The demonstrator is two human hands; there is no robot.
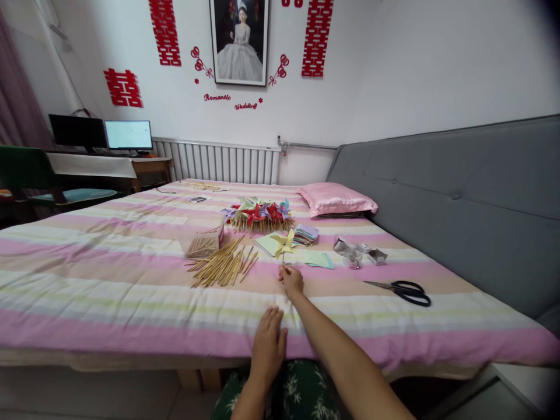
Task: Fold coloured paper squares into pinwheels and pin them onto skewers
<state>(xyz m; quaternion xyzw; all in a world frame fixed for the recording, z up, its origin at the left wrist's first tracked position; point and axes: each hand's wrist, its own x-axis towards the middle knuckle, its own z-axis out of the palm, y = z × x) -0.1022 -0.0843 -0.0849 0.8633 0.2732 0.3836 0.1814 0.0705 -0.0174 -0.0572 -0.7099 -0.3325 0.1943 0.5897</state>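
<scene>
Pinching the stick (283, 257) of a yellow paper pinwheel (284, 242) over the striped bedspread (153, 315), the right hand (291, 280) curls closed; the left hand (268, 339) lies flat, empty. Likely light, easily creased: grip the stick.

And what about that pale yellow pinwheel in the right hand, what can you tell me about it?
The pale yellow pinwheel has pointed, folded blades that look like paper, spreading from a central hub. A thin stick runs down from it to the fingers of the bare right hand, which pinches it low. It stands roughly upright above the striped bedspread, its blades overlapping a flat pale green sheet in view; whether they touch is unclear.
</scene>
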